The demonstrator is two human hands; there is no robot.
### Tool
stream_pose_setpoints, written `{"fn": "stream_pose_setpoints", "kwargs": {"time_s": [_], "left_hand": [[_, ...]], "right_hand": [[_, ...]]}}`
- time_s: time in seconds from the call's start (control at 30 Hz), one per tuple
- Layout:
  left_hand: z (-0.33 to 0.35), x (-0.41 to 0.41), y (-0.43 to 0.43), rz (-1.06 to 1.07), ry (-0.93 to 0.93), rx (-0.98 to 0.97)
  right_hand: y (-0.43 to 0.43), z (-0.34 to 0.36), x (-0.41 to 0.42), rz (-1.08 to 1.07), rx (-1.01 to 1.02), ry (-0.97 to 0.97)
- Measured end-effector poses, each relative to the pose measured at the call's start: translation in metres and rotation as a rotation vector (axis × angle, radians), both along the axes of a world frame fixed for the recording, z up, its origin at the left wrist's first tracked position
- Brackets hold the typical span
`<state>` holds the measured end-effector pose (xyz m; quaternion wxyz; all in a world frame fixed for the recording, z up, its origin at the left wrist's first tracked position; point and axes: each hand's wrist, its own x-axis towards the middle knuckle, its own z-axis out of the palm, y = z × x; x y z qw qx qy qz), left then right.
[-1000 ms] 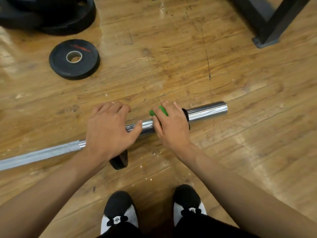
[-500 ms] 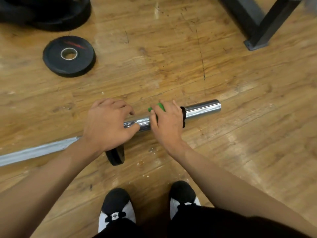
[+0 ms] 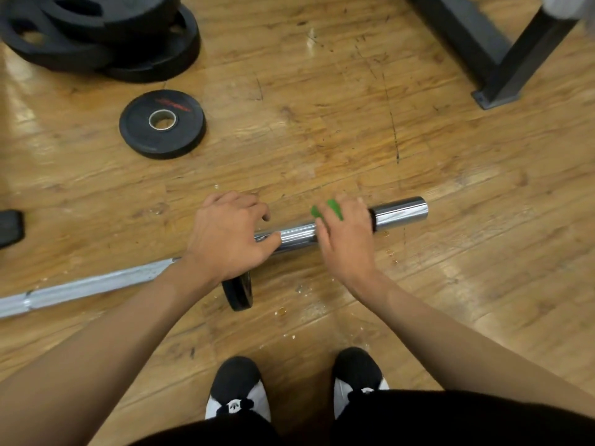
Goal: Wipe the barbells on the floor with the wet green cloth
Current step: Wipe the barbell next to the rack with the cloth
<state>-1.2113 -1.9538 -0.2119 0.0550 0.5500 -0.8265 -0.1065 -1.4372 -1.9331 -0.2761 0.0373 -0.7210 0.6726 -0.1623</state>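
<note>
Right hand (image 3: pixel 346 243) has shifted a little along the chrome toward the free end, so the bare strip between the two hands is wider than half a second ago. The view has also tipped up, and more of the plate stack shows.

Count:
- One barbell (image 3: pixel 401 214), lying on the wooden floor (image 3: pixel 322 140) and running from the left edge up to the right.
- One green cloth (image 3: pixel 333 208).
- One small black plate (image 3: pixel 238 292) mounted on the bar, seen edge-on below the left hand (image 3: pixel 225 239).
- One loose small plate (image 3: pixel 162 140) lying flat, well apart from the bar.
- One stack of large black plates (image 3: pixel 96 37) at top left; the number in it cannot be told.
- One dark rack frame (image 3: pixel 502 69) at top right.
- Two black-and-white shoes, left (image 3: pixel 240 391) and right (image 3: pixel 359 378).

Barbell condition: the thick end sleeve is bright, mirror-like chrome. The thinner shaft (image 3: pixel 96 288) is dull grey.

Hand state: the left hand is curled over the sleeve just beside the mounted plate, thumb lying along the chrome. The right hand is wrapped over the sleeve with the green cloth under it. Only two green folds show between the fingers. A black ring (image 3: pixel 372 220) sits on the sleeve, touching the right hand's outer edge.
</note>
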Motion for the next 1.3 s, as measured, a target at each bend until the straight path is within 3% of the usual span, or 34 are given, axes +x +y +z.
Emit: {"fn": "stream_pose_setpoints", "kwargs": {"time_s": [0.07,0.13,0.3,0.47,0.63,0.73,0.8,0.93,1.0,1.07,1.2,1.3], "left_hand": [[0.002,0.000,0.000,-0.007,-0.009,0.006],[0.003,0.000,0.003,-0.018,-0.009,0.003],[-0.001,-0.005,0.000,-0.004,-0.102,0.009],[-0.002,-0.008,-0.002,0.027,-0.141,0.000],[0.005,-0.010,-0.006,0.063,-0.192,0.021],[0.007,-0.011,-0.007,0.085,-0.193,0.041],[0.007,-0.010,-0.007,0.096,-0.200,0.038],[0.006,-0.013,-0.010,0.113,-0.231,0.036],[0.007,-0.015,-0.009,0.124,-0.248,0.032],[0.010,-0.016,-0.009,0.137,-0.261,0.035],[0.019,-0.020,0.000,0.169,-0.251,0.015],[0.014,-0.023,0.011,0.247,-0.264,0.017]], "right_hand": [[-0.001,0.002,-0.011,0.264,0.039,0.062],[-0.006,0.005,-0.042,0.345,0.072,0.158],[-0.018,0.009,-0.121,-0.115,0.104,0.027],[-0.012,0.007,-0.074,-0.240,0.055,-0.030],[0.001,0.001,-0.006,0.120,0.027,-0.010],[-0.007,0.001,-0.032,0.378,0.054,0.092],[-0.017,0.001,-0.072,0.440,0.059,0.134],[-0.019,-0.005,-0.126,0.078,-0.005,-0.020],[-0.020,-0.006,-0.109,-0.178,-0.031,-0.096],[-0.022,-0.001,-0.069,-0.283,-0.041,-0.100],[-0.008,0.002,0.009,0.041,-0.043,-0.051],[-0.003,-0.004,0.001,0.217,-0.038,-0.033]]}}
